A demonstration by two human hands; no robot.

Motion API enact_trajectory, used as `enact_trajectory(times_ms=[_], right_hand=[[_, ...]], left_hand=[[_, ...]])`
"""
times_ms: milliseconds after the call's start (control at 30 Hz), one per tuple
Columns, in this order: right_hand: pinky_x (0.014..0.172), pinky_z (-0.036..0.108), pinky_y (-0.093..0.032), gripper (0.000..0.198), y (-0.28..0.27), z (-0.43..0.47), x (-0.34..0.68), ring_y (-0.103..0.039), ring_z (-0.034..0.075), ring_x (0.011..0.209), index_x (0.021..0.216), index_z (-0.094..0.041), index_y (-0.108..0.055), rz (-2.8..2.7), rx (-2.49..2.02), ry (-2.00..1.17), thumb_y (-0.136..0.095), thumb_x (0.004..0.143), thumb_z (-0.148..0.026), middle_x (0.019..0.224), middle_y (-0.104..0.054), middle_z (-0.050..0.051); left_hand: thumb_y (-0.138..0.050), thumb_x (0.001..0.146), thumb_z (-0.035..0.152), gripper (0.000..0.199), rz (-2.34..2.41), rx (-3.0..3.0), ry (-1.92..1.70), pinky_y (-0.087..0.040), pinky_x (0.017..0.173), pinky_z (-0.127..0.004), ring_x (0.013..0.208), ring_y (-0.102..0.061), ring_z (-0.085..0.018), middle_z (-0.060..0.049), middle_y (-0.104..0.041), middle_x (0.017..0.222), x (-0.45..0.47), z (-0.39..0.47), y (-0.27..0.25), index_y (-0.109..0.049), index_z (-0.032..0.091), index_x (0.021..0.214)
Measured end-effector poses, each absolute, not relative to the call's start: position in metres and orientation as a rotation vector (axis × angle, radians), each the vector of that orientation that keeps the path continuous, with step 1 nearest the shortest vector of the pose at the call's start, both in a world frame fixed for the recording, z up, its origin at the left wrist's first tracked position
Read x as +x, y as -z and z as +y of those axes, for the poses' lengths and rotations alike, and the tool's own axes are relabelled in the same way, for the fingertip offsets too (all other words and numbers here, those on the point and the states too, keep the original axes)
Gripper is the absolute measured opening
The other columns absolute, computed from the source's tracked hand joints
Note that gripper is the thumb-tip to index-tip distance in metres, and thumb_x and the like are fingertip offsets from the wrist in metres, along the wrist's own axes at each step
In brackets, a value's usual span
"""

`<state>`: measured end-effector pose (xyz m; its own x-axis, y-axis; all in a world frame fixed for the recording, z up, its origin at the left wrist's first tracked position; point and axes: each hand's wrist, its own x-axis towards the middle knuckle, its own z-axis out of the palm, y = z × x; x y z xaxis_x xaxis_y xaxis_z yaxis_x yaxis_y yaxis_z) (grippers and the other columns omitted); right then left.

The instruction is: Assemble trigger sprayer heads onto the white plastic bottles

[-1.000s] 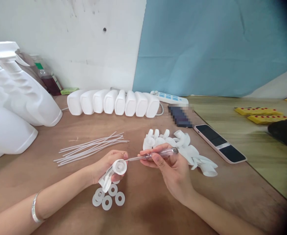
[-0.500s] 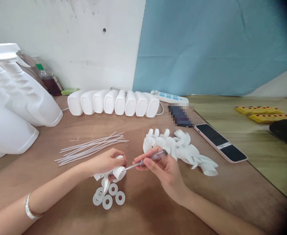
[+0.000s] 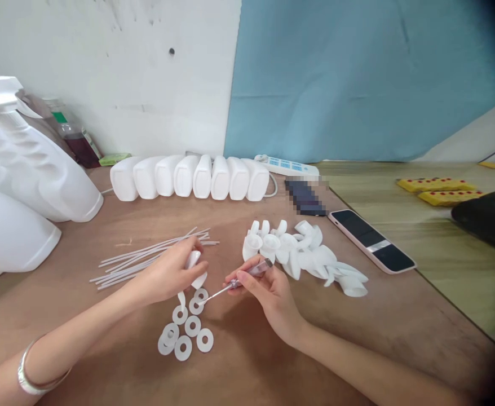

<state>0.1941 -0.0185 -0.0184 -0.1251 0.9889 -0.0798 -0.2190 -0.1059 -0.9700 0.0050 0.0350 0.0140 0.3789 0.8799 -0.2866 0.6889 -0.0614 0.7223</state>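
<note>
My left hand (image 3: 169,276) is closed around a white plastic spray trigger head (image 3: 199,278), partly hidden by the fingers. A slim screwdriver (image 3: 220,292) with a clear handle is held in my right hand (image 3: 277,299), its shaft angled down to the left. The metal tip is over or touching the upper flat white ring washers; I cannot tell which. Several more washers (image 3: 183,348) lie loose below my left hand. Thin white dip tubes (image 3: 133,256) lie on the table behind my left forearm. Beyond my right hand is a pile of white trigger heads (image 3: 290,248).
White bottles (image 3: 184,177) lie in a row along the wall, beside a power strip (image 3: 287,165). Large white spray bottles (image 3: 27,169) stand at left, near a bottle of dark liquid (image 3: 80,148). A phone (image 3: 370,239) and a blurred dark object (image 3: 304,197) lie near the table's right edge.
My left hand has moved up and left with the trigger head, away from the screwdriver tip. The tip has come down and left to the washers. The view has shifted slightly.
</note>
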Motion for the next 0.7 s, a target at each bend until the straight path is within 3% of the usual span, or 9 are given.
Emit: enact_trajectory(times_ms=[100, 233, 433, 533, 700], right_hand=[[0.063, 0.03, -0.056, 0.021, 0.018, -0.018, 0.194, -0.066, 0.017, 0.069, 0.077, -0.016, -0.05, -1.039, -1.005, -1.51, -0.062, 0.078, -0.034, 0.071, -0.067, 0.003], [0.056, 0.028, -0.055, 0.023, 0.019, -0.02, 0.195, -0.066, 0.016, 0.062, 0.077, -0.016, -0.048, -1.031, -0.911, -1.635, -0.062, 0.078, -0.034, 0.068, -0.066, 0.003], [0.047, 0.024, -0.051, 0.03, 0.02, -0.022, 0.193, -0.062, 0.013, 0.053, 0.075, -0.015, -0.046, -0.989, -0.827, -1.779, -0.066, 0.072, -0.037, 0.059, -0.063, 0.0], [0.043, 0.022, -0.05, 0.034, 0.021, -0.024, 0.192, -0.06, 0.011, 0.049, 0.073, -0.015, -0.046, -0.971, -0.788, -1.844, -0.069, 0.068, -0.039, 0.055, -0.061, -0.001], [0.04, 0.019, -0.047, 0.036, 0.021, -0.03, 0.194, -0.057, 0.009, 0.043, 0.072, -0.014, -0.047, -0.991, -0.693, -1.987, -0.071, 0.065, -0.04, 0.054, -0.061, -0.002]], left_hand=[[-0.059, 0.068, 0.039, 0.04, 1.399, 1.748, -0.487, -0.043, 0.052, -0.025, 0.057, -0.055, -0.013, 0.0, -0.055, 0.084, 0.005, 0.037, -0.012, -0.043, 0.022, 0.101], [-0.071, 0.057, 0.035, 0.057, 1.324, 1.595, -0.584, -0.041, 0.046, -0.021, 0.055, -0.049, -0.011, 0.003, -0.051, 0.077, 0.01, 0.038, -0.011, -0.039, 0.023, 0.103], [-0.063, 0.068, 0.041, 0.028, 1.26, 1.42, -0.695, -0.033, 0.042, -0.017, 0.048, -0.044, -0.008, 0.004, -0.05, 0.058, 0.032, 0.045, -0.019, -0.051, 0.018, 0.078], [-0.061, 0.07, 0.042, 0.027, 1.202, 1.24, -0.767, -0.03, 0.039, -0.016, 0.045, -0.042, -0.007, 0.003, -0.05, 0.056, 0.048, 0.053, -0.021, -0.053, 0.016, 0.073], [-0.063, 0.066, 0.035, 0.022, 1.132, 0.865, -0.971, -0.039, 0.046, -0.018, 0.055, -0.047, -0.009, 0.002, -0.05, 0.062, 0.071, 0.053, -0.02, -0.053, 0.015, 0.069]])
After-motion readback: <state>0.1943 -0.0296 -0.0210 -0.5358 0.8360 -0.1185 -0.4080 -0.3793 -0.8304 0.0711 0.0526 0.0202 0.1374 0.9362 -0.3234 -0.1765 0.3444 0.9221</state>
